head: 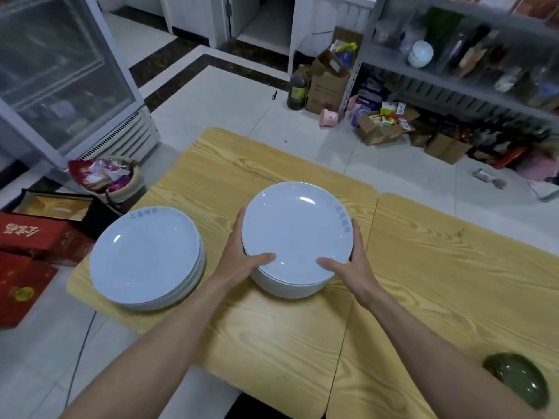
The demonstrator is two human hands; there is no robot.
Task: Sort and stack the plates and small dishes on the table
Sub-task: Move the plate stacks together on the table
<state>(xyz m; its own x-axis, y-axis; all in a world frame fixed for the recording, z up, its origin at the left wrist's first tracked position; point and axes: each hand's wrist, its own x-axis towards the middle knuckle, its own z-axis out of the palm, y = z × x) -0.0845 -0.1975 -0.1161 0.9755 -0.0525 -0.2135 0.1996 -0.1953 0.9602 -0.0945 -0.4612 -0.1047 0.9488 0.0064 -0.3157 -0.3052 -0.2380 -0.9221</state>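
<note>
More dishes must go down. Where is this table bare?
Free: the table half right of the seam, beyond the green bowl; also the far strip behind both stacks. Crowded: the left side, where the plate stack sits near the left hand on the held stack.

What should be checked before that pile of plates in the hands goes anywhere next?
1. Grip on both sides: the left hand and right hand hold the held pile on opposite sides, thumbs on the top plate: ok.
2. Neat stacking of the held pile, plates nested evenly: ok.
3. Whether it is lifted off the table or resting on it: cannot tell.
4. Safe spot for the other pile: it sits right at the table's left edge: not ok.
5. Same plate size in both piles: cannot tell.
6. The green bowl out of the way, far right: ok.
</note>
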